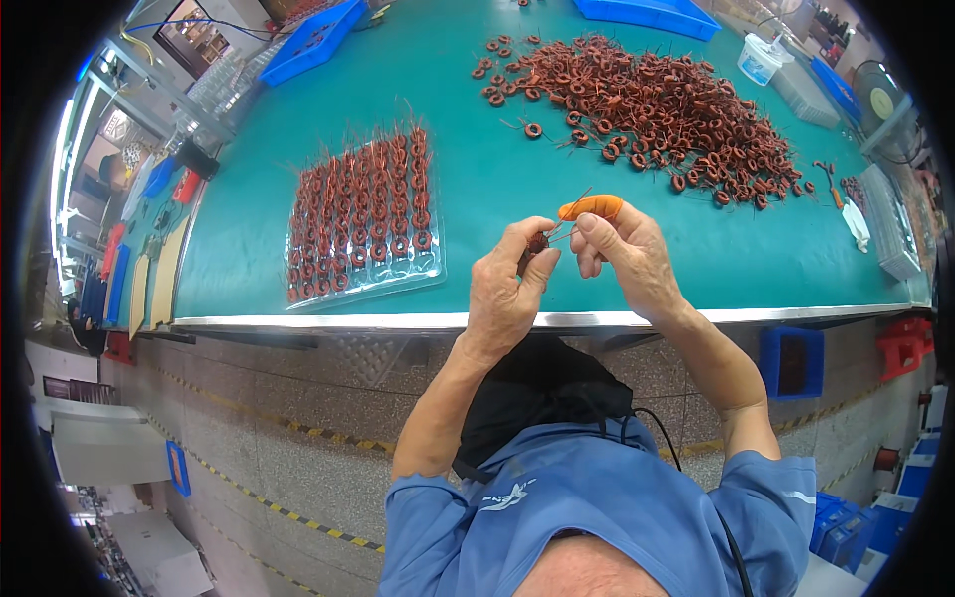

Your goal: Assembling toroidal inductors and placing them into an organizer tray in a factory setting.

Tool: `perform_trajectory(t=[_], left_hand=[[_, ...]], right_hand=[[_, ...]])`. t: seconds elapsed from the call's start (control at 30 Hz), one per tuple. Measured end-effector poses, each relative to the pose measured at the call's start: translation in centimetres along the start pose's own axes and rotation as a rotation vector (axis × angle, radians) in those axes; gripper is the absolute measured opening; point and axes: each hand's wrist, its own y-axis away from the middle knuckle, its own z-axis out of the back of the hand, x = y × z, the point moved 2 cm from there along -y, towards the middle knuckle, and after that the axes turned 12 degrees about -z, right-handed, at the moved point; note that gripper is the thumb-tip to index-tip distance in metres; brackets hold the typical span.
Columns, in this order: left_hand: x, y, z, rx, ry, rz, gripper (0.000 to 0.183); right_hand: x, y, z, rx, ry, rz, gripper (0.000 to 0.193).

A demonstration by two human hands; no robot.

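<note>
1. The left hand (507, 289) is raised over the near edge of the table, its fingers curled in and its thumb and forefinger pinched on a small dark copper-wound ring coil (537, 242)
2. The right hand (629, 257) is just beside it, its fingers bent and closed towards the same coil; its forefinger wears an orange finger cot (591, 207), and a thin copper wire lead (575, 203) sticks up from between the fingertips. Whether the right hand grips the lead or only touches it I cannot tell
3. The coil is held in the air between the two hands, above the green table mat (497, 189), close to the metal front edge (398, 321) of the table
4. To the left of the hands, on the mat, lies a clear plastic tray (366, 269) with rows of coils standing in its pockets, their wire ends pointing away from the person
5. Further back and to the right, well apart from the hands, a loose heap of coils (657, 109) is spread across the mat, with a few single rings scattered at its left rim
6. At the far edge of the table are two blue plastic bins (316, 42), one at the left and one at the right (647, 14), and a small clear tub (760, 60) near the right corner
7. Below the table, the person's blue sleeves (597, 507) and both bare forearms come up from the lower edge, over a speckled floor with yellow-and-black striped tape (269, 507)
</note>
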Motion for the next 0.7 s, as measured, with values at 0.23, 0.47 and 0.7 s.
perform_trajectory(t=[0.23, 0.47, 0.7], left_hand=[[-0.2, 0.1, -0.3, 0.012, 0.044, 0.048, 0.024], [-0.2, 0.3, -0.3, -0.058, 0.062, 0.092, 0.022], [0.2, 0.6, -0.3, -0.095, 0.149, 0.089, 0.020]], right_hand=[[0.6, 0.1, -0.5, 0.073, -0.077, -0.042, 0.028], [0.3, 0.2, -0.6, 0.148, -0.152, -0.009, 0.024], [0.4, 0.4, -0.9, 0.042, -0.070, 0.106, 0.025]])
